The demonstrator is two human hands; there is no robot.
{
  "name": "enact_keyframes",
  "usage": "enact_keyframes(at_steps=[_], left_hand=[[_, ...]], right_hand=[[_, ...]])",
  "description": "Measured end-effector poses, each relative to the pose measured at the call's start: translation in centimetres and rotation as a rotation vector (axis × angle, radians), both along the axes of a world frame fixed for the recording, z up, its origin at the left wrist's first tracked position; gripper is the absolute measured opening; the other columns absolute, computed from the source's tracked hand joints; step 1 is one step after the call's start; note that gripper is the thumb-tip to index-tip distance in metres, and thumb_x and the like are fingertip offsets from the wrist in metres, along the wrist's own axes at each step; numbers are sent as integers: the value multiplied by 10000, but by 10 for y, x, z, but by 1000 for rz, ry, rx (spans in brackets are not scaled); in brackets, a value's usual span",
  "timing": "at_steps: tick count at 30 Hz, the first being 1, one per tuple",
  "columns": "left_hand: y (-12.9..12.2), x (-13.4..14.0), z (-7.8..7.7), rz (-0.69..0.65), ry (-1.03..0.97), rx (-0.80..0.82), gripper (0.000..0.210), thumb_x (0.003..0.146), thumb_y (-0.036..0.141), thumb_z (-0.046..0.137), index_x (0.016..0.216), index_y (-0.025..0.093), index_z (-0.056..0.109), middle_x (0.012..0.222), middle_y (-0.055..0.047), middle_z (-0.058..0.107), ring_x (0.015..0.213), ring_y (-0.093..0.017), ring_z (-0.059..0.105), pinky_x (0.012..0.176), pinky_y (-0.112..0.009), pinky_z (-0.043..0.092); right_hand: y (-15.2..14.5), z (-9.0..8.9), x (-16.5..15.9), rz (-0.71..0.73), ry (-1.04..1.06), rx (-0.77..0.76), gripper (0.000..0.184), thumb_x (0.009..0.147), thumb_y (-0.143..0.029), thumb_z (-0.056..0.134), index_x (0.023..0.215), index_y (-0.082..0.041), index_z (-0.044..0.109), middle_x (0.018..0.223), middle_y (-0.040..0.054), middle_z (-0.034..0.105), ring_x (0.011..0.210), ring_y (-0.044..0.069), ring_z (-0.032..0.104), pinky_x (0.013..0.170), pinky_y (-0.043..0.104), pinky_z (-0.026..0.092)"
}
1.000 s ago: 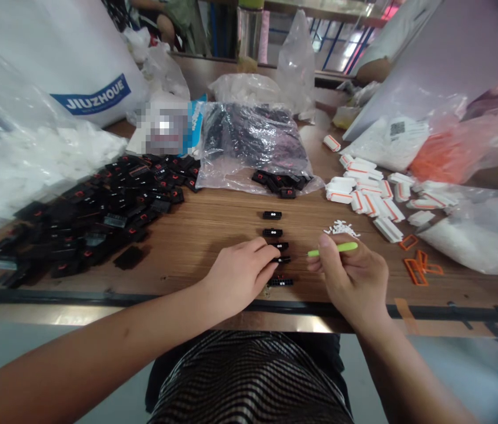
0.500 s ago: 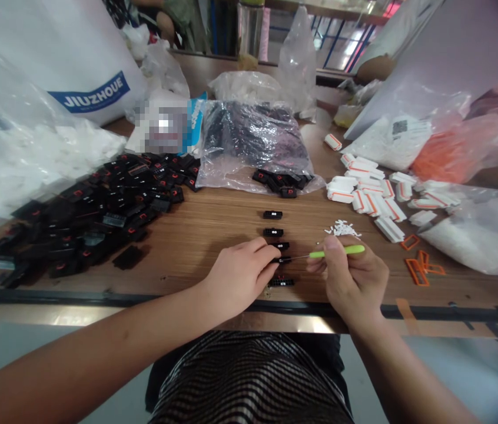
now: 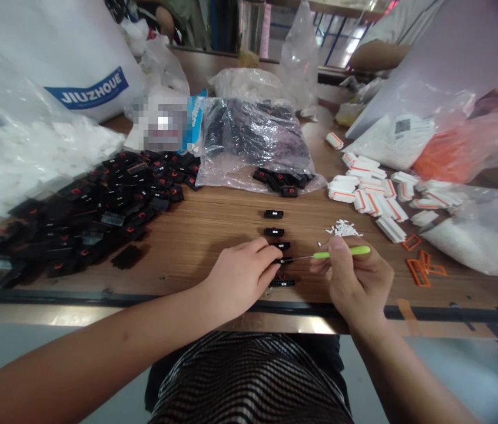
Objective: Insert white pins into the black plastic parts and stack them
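My left hand (image 3: pixel 240 274) rests on the wood table, its fingertips closed on a small black connector housing (image 3: pixel 285 260). In my right hand (image 3: pixel 361 282) is a thin-shafted pick with a bright green handle (image 3: pixel 355 251), pinched between thumb and fingers. The pick's tip meets the right side of the held housing or stops just short of it; I cannot tell which. More black housings, some with white dots on top, line up above and below, such as the top one (image 3: pixel 274 214) and the bottom one (image 3: pixel 283 283). Small white pins (image 3: pixel 342 228) lie loose beyond my right hand.
A heap of black housings (image 3: pixel 125 200) spreads to the left. Behind the row lies a clear bag of black parts (image 3: pixel 253 135). White pieces with orange strips (image 3: pixel 370 188) and orange frames (image 3: pixel 417 272) lie at the right. Another person's arm (image 3: pixel 379 56) shows at the back right.
My right hand and the pick have shifted slightly to the right. My left hand stays on the housing. At the back right, more of another person's arm and sleeve has come into view.
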State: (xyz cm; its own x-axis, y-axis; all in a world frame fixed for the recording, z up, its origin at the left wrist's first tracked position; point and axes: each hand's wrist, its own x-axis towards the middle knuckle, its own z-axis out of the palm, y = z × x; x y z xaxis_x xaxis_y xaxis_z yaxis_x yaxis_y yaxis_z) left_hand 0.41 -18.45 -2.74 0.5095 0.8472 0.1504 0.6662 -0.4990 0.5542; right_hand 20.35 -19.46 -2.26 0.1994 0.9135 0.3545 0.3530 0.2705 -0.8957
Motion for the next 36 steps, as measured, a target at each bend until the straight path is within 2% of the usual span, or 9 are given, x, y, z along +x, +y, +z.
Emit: enact_keyframes(at_steps=[9,13,18,23,26,29,36], left_hand=[[-1,-1,0,-2,-7,12,158,978,236,551,1075,187,665,998,-46,684,876,-220,689,792,-398,583],[0,-1,1,-4,-2,14,163,977,237,550,1082,189,665,1003,-49,689,878,-221,688,785,-396,580],[-1,0,2,4,-16,3,140,967,234,564,1051,179,661,996,-48,692,857,-212,681,772,-382,570],[-1,-7,13,29,-90,-4,119,937,245,601,1013,182,668,994,-40,690,763,-164,655,697,-313,544],[8,-12,22,62,-116,18,130,950,191,559,988,188,683,984,-33,690,779,-153,653,708,-297,534],[18,-11,24,42,-35,5,132,920,213,630,1034,194,693,1028,-36,697,778,-160,658,707,-312,539],[23,-2,13,11,51,8,167,949,211,588,1086,188,681,1057,-54,703,913,-224,687,814,-392,560]], right_hand=[[1,10,-1,2,-212,-53,229,946,-299,612,747,-189,640,603,-23,679,481,97,639,503,216,527],[3,12,1,51,-139,-73,227,947,-329,611,766,-197,647,635,-12,686,487,108,640,497,237,535],[5,18,7,-26,-100,-20,265,954,-361,600,741,-215,658,598,6,674,493,134,635,519,283,534],[15,28,5,-45,-95,0,300,953,-402,599,731,-207,648,605,4,676,474,121,626,485,260,520],[22,24,-1,9,-62,-32,312,946,-429,603,740,-198,645,620,4,673,484,120,632,478,253,527],[26,15,-5,30,-23,-36,307,942,-434,610,758,-189,632,628,0,671,498,119,646,479,242,533],[27,9,-6,12,21,-33,296,939,-419,617,756,-186,623,620,-9,672,470,106,639,469,222,539]])
